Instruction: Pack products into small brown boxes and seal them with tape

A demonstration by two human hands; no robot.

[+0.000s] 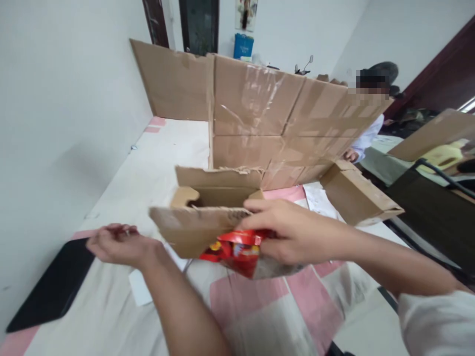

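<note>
My right hand (278,230) is closed on a shiny red snack bag (241,249) with yellow and blue print, slightly smeared by motion. Its upper fingers reach over the near flap of an open cardboard box (196,222), and the bag is in front of that flap. Most of the box's inside is hidden behind the flap. Out to the left, my left hand (113,244) is raised palm-up above the cloth, its fingers curled inward. A small shiny or reddish bit shows at those fingertips, too small to name.
Tall taped cardboard panels (248,109) stand across the table. A second cardboard box (359,193) and a paper sheet (321,200) lie to the right. A black flat pad (55,284) lies at left. Behind the panels is another person (365,138). A dark chair (434,212) stands at right.
</note>
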